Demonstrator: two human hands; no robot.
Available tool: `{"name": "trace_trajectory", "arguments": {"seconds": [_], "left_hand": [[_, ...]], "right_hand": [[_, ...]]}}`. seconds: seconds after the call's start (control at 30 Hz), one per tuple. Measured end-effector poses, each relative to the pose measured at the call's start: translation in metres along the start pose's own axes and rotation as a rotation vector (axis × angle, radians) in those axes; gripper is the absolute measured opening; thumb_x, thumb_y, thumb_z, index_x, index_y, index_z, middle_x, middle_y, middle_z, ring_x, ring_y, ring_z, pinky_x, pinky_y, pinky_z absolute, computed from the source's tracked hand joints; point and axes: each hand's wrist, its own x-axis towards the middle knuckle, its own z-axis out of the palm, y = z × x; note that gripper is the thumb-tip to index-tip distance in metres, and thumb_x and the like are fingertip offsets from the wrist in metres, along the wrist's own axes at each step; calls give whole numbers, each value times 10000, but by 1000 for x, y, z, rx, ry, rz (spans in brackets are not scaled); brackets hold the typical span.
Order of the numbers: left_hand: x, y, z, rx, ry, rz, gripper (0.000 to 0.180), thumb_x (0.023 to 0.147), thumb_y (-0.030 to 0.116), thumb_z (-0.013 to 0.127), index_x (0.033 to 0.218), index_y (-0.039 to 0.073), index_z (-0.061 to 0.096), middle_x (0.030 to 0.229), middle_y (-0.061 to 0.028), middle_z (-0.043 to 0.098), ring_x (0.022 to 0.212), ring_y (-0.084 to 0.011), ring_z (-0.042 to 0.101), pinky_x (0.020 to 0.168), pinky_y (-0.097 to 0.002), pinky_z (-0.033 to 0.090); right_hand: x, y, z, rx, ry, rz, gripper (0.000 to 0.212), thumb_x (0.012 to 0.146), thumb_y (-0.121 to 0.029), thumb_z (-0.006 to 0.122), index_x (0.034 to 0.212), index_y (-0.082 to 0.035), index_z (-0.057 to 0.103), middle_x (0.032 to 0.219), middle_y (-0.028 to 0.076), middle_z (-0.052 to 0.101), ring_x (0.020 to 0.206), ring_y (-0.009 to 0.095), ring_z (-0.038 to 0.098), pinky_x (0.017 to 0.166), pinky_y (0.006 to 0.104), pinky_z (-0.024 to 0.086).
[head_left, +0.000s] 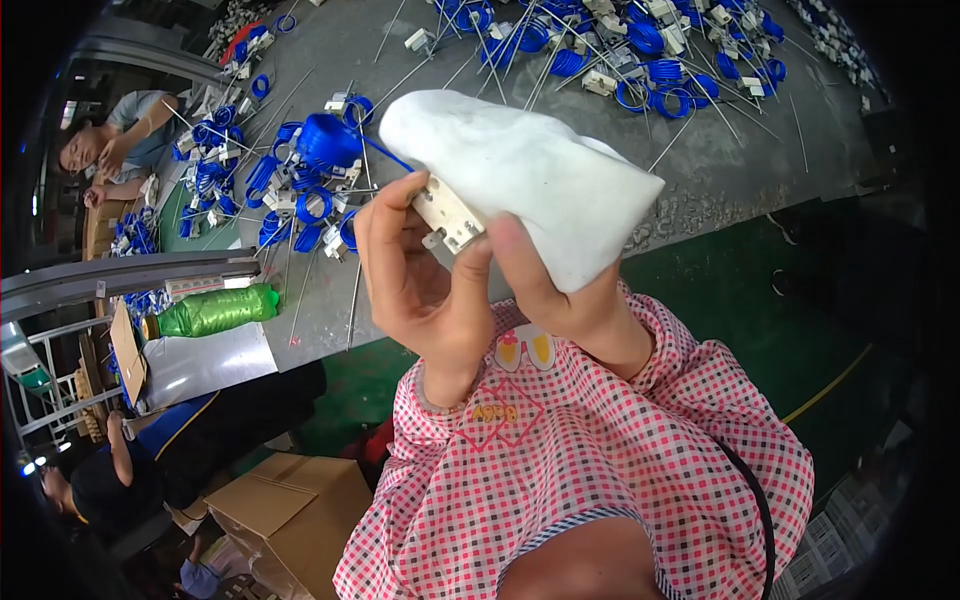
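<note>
Grey tabletop (700, 170) ahead of you, strewn with blue wire coils (650, 40), thin metal rods and small white connector blocks — many assemblies lying loose, unsorted. Your left hand (415, 285) has its grip pinched on a small white plastic block (447, 213), boxy with metal tabs, held up just before your chest. Your right hand (560, 285) clamps a soft white cloth (520, 175) against the block — fluffy, folded. Judged: one piece mid-wipe, many left. Green bottle (215, 310) sits left.

A small white plastic connector block (447, 215) with metal tabs is held up, tilted, half covered by a white cloth (520, 170) draped over its upper right side.
</note>
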Motion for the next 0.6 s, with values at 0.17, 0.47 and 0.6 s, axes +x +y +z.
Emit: {"name": "trace_trajectory", "arguments": {"seconds": [0.17,0.47,0.6], "left_hand": [[7,-8,-2,-1,10,-60,458,653,-6,633,1062,-73,437,958,-67,415,789,-112,436,691,-197,368],[0,-7,0,75,-38,-23,444,656,-19,632,1055,-70,445,954,-65,418,791,-112,429,694,-207,369],[0,-7,2,-1,38,-87,442,662,-33,624,1062,-70,438,955,-65,422,813,-113,436,713,-211,374]], "right_hand": [[-4,-5,-4,-135,46,-25,251,682,-94,583,904,22,559,855,128,594,747,273,581,714,342,430],[2,8,2,46,16,78,203,698,-84,581,871,22,564,820,119,597,725,258,582,662,332,441],[-2,5,3,116,70,131,198,702,-81,583,868,26,563,819,122,596,716,248,581,625,313,450]]}}
